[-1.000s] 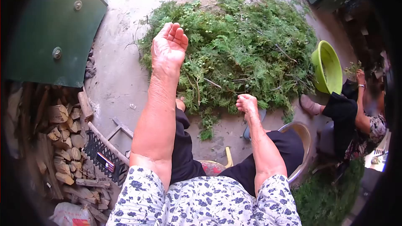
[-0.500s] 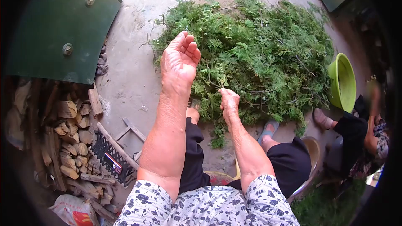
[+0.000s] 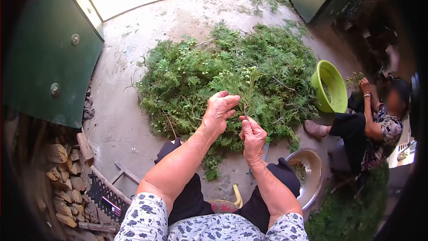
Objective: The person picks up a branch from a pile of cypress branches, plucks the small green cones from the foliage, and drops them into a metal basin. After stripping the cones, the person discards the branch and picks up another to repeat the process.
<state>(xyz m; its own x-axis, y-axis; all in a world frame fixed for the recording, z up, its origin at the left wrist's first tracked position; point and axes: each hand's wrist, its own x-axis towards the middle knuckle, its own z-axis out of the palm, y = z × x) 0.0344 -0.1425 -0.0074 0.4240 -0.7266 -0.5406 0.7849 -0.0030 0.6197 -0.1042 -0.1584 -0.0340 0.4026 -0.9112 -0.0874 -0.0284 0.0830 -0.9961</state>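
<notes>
My right hand [image 3: 254, 139] pinches the lower stem of a leafy evergreen sprig [image 3: 248, 90], which stands up from the fingers with small pale-green cones near its top. Close to the left of that stem is my left hand [image 3: 219, 112], its fingers apart and pointing toward the sprig, with nothing seen in its grasp. Both hands are over the near edge of a big heap of cut evergreen branches [image 3: 187, 73] lying on the concrete floor. Beside my right knee, a shiny metal basin [image 3: 315, 169] has small greenish pieces in the bottom.
A lime-green tub [image 3: 317, 85] stands tilted right of the heap. Beyond it sits another person [image 3: 379, 129], holding a sprig. Chopped firewood [image 3: 67, 169] is stacked at left under a green door [image 3: 49, 58]. A phone-like device [image 3: 111, 206] rests on black webbing nearby.
My left hand has come down and right, from raised palm to beside the sprig. My right hand now holds the sprig upright in front of me. The view has tilted up and shifted right.
</notes>
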